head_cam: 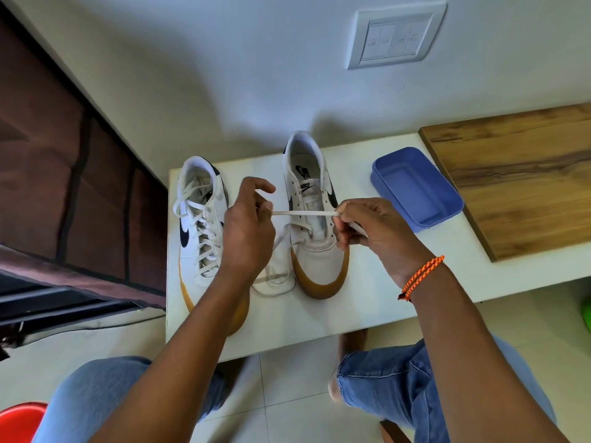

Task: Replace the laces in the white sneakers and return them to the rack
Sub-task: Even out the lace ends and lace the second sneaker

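1. White lace (pixel 303 213) is stretching taut above the right sneaker (pixel 311 219), on the white table (pixel 399 282).
2. Left hand (pixel 248 231) and right hand (pixel 367 231) are each pinching one end.
3. Laced left sneaker (pixel 200 225) is sitting beside; blue container (pixel 415 190) is lying further right.

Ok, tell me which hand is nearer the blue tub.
Right. The right hand pinches the lace over the partly laced sneaker, just left of the blue tub. The left hand holds the lace's other end, farther off between the two sneakers.
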The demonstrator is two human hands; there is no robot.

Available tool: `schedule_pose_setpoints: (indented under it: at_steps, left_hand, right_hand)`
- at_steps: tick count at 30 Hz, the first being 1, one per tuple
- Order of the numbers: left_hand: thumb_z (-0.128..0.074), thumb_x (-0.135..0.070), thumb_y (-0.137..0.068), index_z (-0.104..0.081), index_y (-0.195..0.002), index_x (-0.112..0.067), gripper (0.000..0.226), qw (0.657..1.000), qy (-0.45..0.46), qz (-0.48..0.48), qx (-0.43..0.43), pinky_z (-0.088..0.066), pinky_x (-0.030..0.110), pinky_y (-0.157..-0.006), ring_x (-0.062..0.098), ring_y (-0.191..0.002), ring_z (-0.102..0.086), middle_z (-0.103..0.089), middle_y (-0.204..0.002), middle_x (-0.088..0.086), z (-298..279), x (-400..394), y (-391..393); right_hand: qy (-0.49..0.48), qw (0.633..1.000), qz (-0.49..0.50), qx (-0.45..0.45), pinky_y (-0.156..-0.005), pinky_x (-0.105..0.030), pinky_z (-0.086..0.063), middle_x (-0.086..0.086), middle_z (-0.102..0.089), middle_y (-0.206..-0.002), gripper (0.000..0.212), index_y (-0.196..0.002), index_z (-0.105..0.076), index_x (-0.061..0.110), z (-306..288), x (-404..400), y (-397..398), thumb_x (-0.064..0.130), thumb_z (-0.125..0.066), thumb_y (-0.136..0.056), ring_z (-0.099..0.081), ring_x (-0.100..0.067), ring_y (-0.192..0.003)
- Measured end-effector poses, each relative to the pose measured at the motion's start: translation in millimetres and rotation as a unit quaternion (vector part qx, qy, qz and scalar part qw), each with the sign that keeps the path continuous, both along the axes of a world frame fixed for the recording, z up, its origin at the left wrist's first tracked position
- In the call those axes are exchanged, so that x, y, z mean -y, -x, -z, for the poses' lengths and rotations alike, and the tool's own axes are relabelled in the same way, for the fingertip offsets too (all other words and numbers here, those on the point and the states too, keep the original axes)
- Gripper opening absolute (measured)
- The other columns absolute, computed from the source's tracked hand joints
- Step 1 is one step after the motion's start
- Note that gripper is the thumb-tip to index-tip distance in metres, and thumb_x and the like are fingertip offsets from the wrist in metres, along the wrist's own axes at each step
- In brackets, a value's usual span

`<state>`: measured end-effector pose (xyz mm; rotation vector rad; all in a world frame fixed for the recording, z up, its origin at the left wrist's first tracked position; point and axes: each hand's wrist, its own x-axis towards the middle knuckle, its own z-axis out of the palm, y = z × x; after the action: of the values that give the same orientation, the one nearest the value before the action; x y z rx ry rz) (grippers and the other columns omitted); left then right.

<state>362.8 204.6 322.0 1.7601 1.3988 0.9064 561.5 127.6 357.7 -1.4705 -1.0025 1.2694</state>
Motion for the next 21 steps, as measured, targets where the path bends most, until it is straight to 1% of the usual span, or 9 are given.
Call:
schedule_pose_setpoints:
  at_steps: [2,4,5,7,9,11,15,19,21]
  left_hand:
    - [-0.053,0.001,-0.104,-0.058,-0.124,-0.017,0.027,0.997,-0.028,-0.038,-0.061,-0.057,0.049,-0.071,0.022,-0.077,-0.061,-0.062,-0.083,0.002,2,-2,2]
    - [-0.054,0.005,-0.1,-0.062,-0.122,-0.015,0.031,0.991,-0.085,-0.032,-0.094,-0.055,0.04,-0.078,0.021,-0.092,-0.063,-0.067,-0.094,0.001,0,1,1]
    - [-0.052,0.006,-0.1,-0.064,-0.121,-0.014,0.032,0.99,-0.114,-0.007,-0.085,-0.053,0.034,-0.084,0.02,-0.102,-0.064,-0.069,-0.104,0.001,-1,4,-1]
    - [-0.047,0.006,-0.104,-0.066,-0.122,-0.01,0.031,0.989,-0.12,0.089,-0.003,-0.053,0.032,-0.095,0.016,-0.113,-0.065,-0.07,-0.116,0.0,-7,12,-8]
    - [-0.044,0.001,-0.11,-0.065,-0.124,-0.008,0.027,0.976,-0.075,0.191,0.074,-0.057,0.034,-0.093,0.021,-0.108,-0.07,-0.072,-0.114,0.001,-12,23,-18]
    - [-0.043,-0.004,-0.112,-0.065,-0.124,-0.007,0.025,0.967,-0.031,0.237,0.09,-0.061,0.033,-0.086,0.022,-0.095,-0.073,-0.073,-0.106,0.003,-11,30,-25]
    - [-0.049,-0.008,-0.11,-0.072,-0.113,-0.013,0.023,0.978,-0.003,0.209,0.027,-0.057,0.03,-0.08,0.014,-0.089,-0.07,-0.075,-0.092,-0.003,7,26,-27]
    - [-0.067,-0.015,-0.103,-0.076,-0.096,-0.015,0.012,0.984,-0.013,0.177,-0.031,-0.043,0.007,-0.073,0.004,-0.085,-0.064,-0.072,-0.086,-0.008,10,20,-27]
    - [-0.072,-0.017,-0.1,-0.078,-0.094,-0.014,0.009,0.986,0.006,0.164,-0.029,-0.042,0.005,-0.072,0.001,-0.084,-0.065,-0.072,-0.085,-0.009,10,17,-25]
  right_hand:
    - [0.003,1.0,0.014,-0.003,-0.074,-0.042,-0.056,-0.016,-0.059,-0.066,0.035,-0.076,-0.066,-0.001,0,1,-3,0.005,-0.044,-0.103,-0.056,-0.025,-0.065]
    - [0.003,0.999,0.021,0.027,-0.069,-0.043,-0.053,-0.015,-0.057,-0.063,0.035,-0.075,-0.066,-0.003,3,0,-5,0.005,-0.046,-0.102,-0.053,-0.023,-0.062]
    - [-0.001,0.998,0.011,0.054,-0.066,-0.041,-0.049,-0.013,-0.056,-0.061,0.035,-0.075,-0.067,-0.004,4,0,-4,0.005,-0.047,-0.102,-0.051,-0.022,-0.06]
    - [-0.01,0.995,-0.032,0.096,-0.061,-0.036,-0.043,-0.01,-0.055,-0.06,0.03,-0.078,-0.071,-0.002,6,0,0,0.005,-0.052,-0.101,-0.049,-0.02,-0.059]
    - [-0.016,0.991,-0.067,0.117,-0.059,-0.028,-0.043,-0.007,-0.059,-0.061,0.024,-0.084,-0.074,0.001,7,1,6,0.005,-0.058,-0.101,-0.052,-0.013,-0.058]
    - [-0.024,0.987,-0.077,0.138,-0.059,-0.018,-0.045,-0.002,-0.067,-0.064,0.018,-0.088,-0.077,0.003,10,2,9,0.006,-0.064,-0.1,-0.057,-0.006,-0.057]
    - [-0.013,0.981,-0.063,0.184,-0.06,-0.016,-0.051,-0.001,-0.075,-0.071,0.012,-0.093,-0.081,0.01,14,2,6,0.018,-0.073,-0.097,-0.068,-0.01,-0.061]
    - [0.015,0.966,-0.048,0.252,-0.057,-0.014,-0.049,0.001,-0.074,-0.066,0.015,-0.084,-0.081,0.012,17,2,-2,0.019,-0.074,-0.096,-0.072,-0.016,-0.061]
    - [0.027,0.963,-0.029,0.266,-0.056,-0.013,-0.05,0.002,-0.074,-0.065,0.015,-0.084,-0.082,0.012,18,2,-7,0.016,-0.073,-0.096,-0.072,-0.016,-0.06]
